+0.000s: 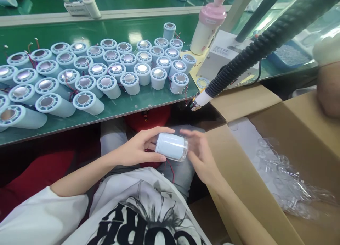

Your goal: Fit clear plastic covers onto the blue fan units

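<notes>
Above my lap, my left hand (148, 145) grips a light-blue cylindrical housing (170, 146) lying on its side, fingers behind and thumb along the near side. A clear plastic cover (185, 149) encloses its right end, and a thin red wire hangs below it. Close to that clear end is my right hand (200, 152), fingers apart and slightly blurred, with nothing visible in it. Several similar light-blue housings (158, 77) stand or lean in rows on the green bench, showing round metallic centres and thin wires.
A cardboard box (239, 170) at my right holds several clear plastic covers (287, 174). A black corrugated hose (255, 46) slants down above it. A pink-lidded cup (207, 28) stands on the green bench (124, 105) by a grey metal stand (217, 57). Another person's arm (329, 82) is at far right.
</notes>
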Available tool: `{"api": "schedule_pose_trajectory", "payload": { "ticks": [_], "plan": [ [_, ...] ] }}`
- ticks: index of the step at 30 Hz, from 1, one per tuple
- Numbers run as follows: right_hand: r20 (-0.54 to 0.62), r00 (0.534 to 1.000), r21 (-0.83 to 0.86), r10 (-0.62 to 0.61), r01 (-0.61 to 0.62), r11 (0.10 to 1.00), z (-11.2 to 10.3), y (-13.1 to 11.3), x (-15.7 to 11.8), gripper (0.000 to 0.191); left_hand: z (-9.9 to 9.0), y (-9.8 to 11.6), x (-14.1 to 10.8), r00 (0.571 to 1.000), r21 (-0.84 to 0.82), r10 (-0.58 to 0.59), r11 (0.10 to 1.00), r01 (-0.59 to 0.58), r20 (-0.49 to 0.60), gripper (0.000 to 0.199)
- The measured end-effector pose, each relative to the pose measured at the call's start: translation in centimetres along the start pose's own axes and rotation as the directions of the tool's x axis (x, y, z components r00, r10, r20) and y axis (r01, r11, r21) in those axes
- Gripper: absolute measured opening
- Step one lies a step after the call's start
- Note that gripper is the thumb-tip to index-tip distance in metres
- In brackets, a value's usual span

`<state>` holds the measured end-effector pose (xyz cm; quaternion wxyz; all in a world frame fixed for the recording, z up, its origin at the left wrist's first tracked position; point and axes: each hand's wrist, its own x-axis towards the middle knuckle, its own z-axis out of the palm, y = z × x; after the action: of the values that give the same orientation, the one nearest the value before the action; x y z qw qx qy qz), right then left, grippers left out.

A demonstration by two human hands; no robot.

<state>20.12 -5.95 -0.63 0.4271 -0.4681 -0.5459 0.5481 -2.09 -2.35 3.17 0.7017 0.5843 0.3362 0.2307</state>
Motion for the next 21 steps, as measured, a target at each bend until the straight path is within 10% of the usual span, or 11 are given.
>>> {"api": "schedule_pose_trajectory", "payload": {
  "ticks": [2,5,13,21],
  "plan": [
    [0.062,0.934,-0.239,-0.35,0.355,0.904,-0.2,-0.1,-0.3,0.053,0.1,-0.1,0.0,1.0,-0.065,-0.026,0.998,0.026,0.009,0.06],
    [0.252,0.837,-0.359,-0.486,0.547,0.756,-0.6,-0.7,-0.6,0.057,0.2,-0.3,0.1,0.998,-0.115,-0.054,0.992,0.055,0.014,0.061],
    [0.194,0.981,0.146,-0.01,-0.019,0.989,-0.8,-1.4,-0.9,0.049,-0.7,0.3,0.1,0.984,0.042,0.098,0.994,-0.105,0.147,0.074],
    [0.15,0.985,-0.02,0.084,-0.082,0.996,-0.4,-2.2,-0.9,0.044,-0.2,-0.8,0.2,0.98,-0.174,-0.07,0.979,0.103,0.188,0.076]
  ]
}}
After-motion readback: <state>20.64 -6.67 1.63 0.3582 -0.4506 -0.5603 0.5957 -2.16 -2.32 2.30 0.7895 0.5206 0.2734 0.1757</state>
